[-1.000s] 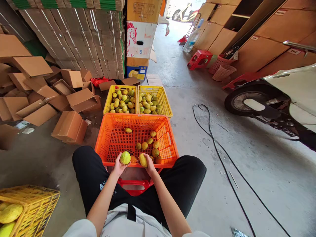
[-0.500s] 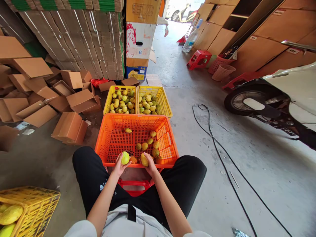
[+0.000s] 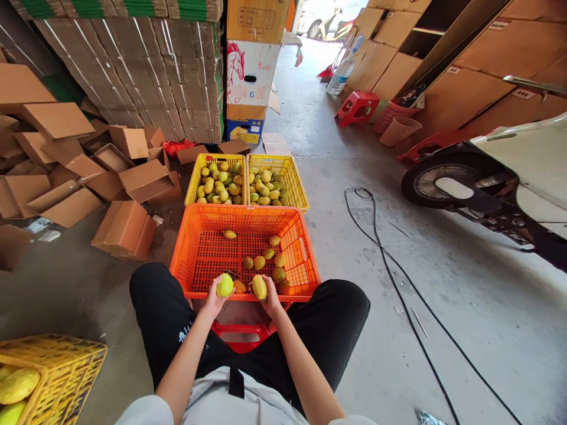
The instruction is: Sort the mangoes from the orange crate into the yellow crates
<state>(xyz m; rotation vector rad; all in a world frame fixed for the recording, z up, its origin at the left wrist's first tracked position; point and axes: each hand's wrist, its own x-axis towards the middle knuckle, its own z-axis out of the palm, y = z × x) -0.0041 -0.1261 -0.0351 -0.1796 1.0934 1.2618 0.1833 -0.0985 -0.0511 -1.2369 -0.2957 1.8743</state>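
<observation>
Two fruits are in our hands at the near rim of the orange crate [image 3: 245,213]: our left hand [image 3: 215,297] cups the greenish fruit [image 3: 225,285], our right hand [image 3: 270,301] clasps the yellow fruit [image 3: 259,287], and the hands are apart. We count at least nine loose fruits [image 3: 259,262] inside, mostly toward the right, and two yellow crates [image 3: 297,177] just beyond, both holding many more.

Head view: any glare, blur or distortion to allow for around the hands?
Head view: daylight washes out the doorway; the left hand, right hand and both held fruits look reasonably sharp; the wide lens seems to lean the cardboard stack and stretch the motorbike; soft shadow under the motorbike; the left-side floor is dim.
</observation>
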